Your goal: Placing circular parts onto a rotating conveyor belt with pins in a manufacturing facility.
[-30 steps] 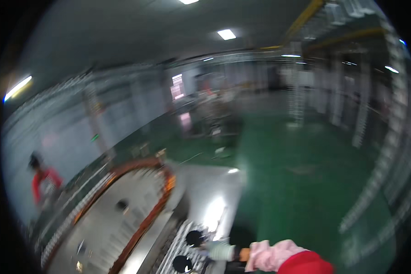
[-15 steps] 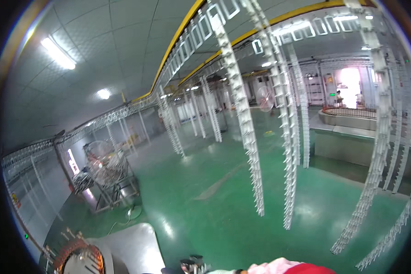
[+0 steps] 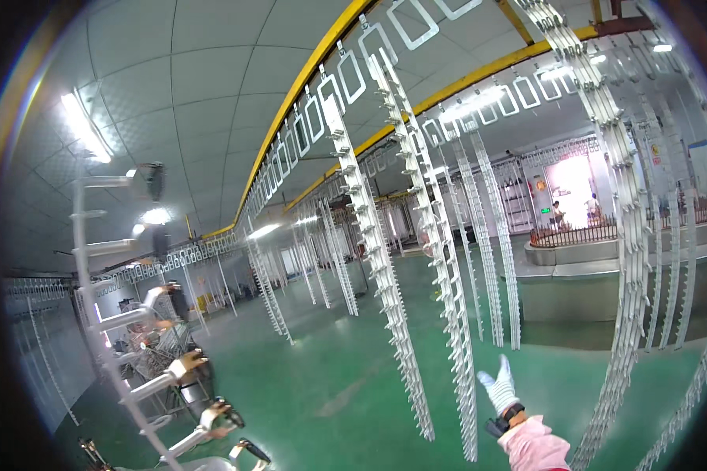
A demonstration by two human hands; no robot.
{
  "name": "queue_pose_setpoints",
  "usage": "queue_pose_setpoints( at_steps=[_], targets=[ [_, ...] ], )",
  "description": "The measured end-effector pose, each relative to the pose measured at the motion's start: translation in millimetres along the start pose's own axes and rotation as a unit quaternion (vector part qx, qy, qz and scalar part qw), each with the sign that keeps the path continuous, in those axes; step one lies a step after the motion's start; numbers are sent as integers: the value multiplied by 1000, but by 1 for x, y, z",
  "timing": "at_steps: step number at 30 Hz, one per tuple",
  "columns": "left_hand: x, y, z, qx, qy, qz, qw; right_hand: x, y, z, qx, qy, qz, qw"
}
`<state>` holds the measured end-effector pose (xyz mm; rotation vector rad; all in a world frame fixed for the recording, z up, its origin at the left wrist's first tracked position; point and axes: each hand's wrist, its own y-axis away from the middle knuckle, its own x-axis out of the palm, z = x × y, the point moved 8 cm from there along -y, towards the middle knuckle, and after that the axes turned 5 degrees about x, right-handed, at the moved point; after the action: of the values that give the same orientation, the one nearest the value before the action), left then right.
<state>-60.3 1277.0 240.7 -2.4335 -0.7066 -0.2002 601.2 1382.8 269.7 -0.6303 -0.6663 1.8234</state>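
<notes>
My right hand (image 3: 500, 386), in a striped whitish glove with a dark band at the wrist and a pink sleeve, is raised at the lower right. Its thumb and fingers are apart and nothing shows in it. Nearest to it is a long hanging rack (image 3: 445, 314) with rows of short prongs; the hand is to the right of its lower end, and I cannot tell whether they touch. At the left a pale rack (image 3: 106, 345) leans through the view, with small dark and metallic parts (image 3: 187, 367) on its arms. My left hand is not in view.
More pronged racks (image 3: 373, 251) hang from metal loops (image 3: 306, 118) under a yellow overhead rail (image 3: 310, 69). A rounded metal station (image 3: 573, 255) with upright pins stands at the right. Green floor (image 3: 330, 369) lies below, with clutter behind the left rack.
My right forearm and gloved hand have risen into view from the lower edge. A rack with parts on it has appeared at the left. The whole view has shifted.
</notes>
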Motion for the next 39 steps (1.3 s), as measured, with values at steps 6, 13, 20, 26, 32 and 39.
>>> queue_pose_setpoints(
  at_steps=[6,13,20,26,32,39],
  targets=[
    [78,-3,30,-40,17,23,999,89,-83,-22,-10,-242,263,934],
    [145,-1,52,-64,10,48,997,123,-41,28,197,-328,324,865],
    [217,-21,55,-64,47,139,987,70,-4,122,110,-392,381,830],
    [330,-2,-2,-89,122,267,952,5,69,119,173,-388,387,818],
    [450,-38,-19,11,147,304,941,-46,113,115,179,-295,436,831],
    [535,-41,-121,-89,568,386,721,-90,131,105,169,-240,469,833]
  ],
)
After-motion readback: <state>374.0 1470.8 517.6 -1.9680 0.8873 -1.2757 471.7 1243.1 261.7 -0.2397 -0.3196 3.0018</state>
